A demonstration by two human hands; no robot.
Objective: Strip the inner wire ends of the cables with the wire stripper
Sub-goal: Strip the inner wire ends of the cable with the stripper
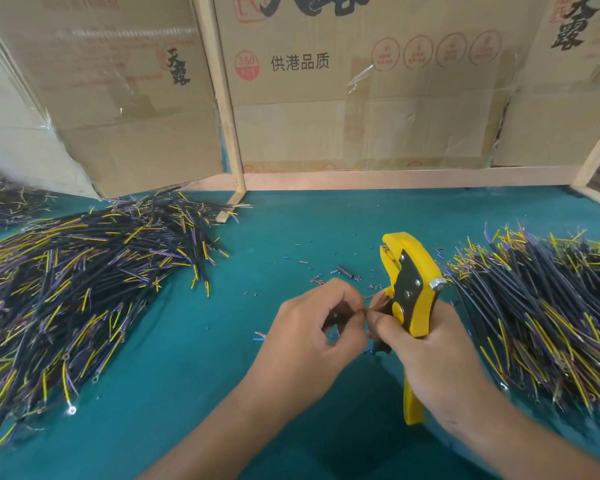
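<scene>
The right hand (430, 355) has its grip curled round the yellow handles of the wire stripper (411, 296), fingers wrapped tight, thumb lying along the near side. The tool stands almost upright, its long axis running from the handle end low by the wrist up to the head, which points away toward the cardboard wall (361, 98). It is hard yellow plastic with a black metal plate, two rivets and a knurled silver knob on its right side.

Just left of it, the left hand (312, 334) pinches a thin wire (369, 311) between thumb and forefinger, the other fingers curled loosely. The wire end reaches across to the right thumb; whether it sits in the tool's mouth cannot be told.

Both hands hover low over the green felt bench (222, 375). Small bits of coloured insulation (316, 280) and a short black sleeve (347, 271) lie scattered beyond the hands. A heap of black cables with yellow and purple ends (66, 289) lies to the left, another heap (541, 317) to the right, both well apart from the hands.
</scene>
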